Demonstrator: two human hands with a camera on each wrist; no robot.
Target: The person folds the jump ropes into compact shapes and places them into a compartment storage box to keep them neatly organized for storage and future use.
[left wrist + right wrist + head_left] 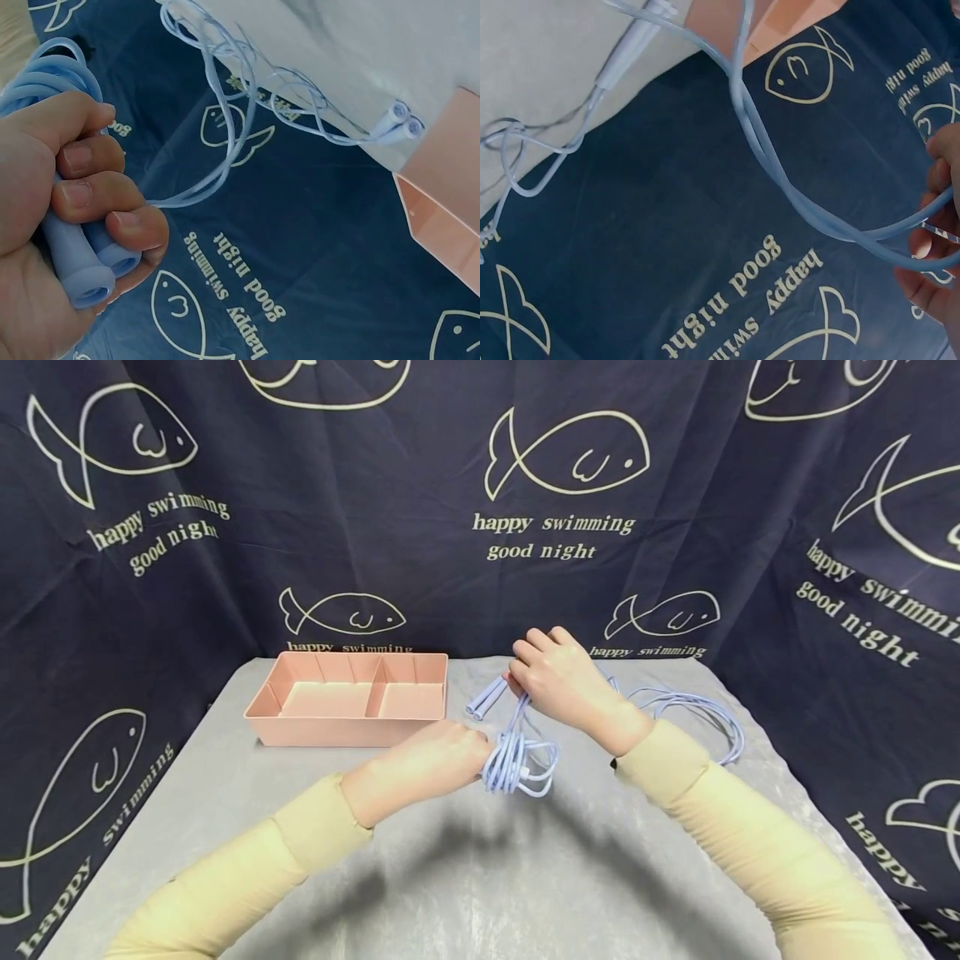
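Note:
My left hand (pixel 431 758) grips both handles (pixel 77 259) of a light blue jump rope, fingers curled round them. That jump rope's cord (pixel 510 764) is bunched in loops beside the left hand. Slightly farther back and to the right, my right hand (pixel 566 681) pinches a doubled length of the cord (pixel 780 180), which runs up from the loops. A second light blue jump rope lies on the table: its two handles (pixel 487 698) are together left of the right hand, and its cord (pixel 705 710) spreads in loose loops to the right.
A pink two-compartment box (pixel 322 732) stands at the back left, close to the left hand. The grey cloth-covered table (pixel 480 893) ends at dark blue fish-print curtains (pixel 435 510) behind and at both sides.

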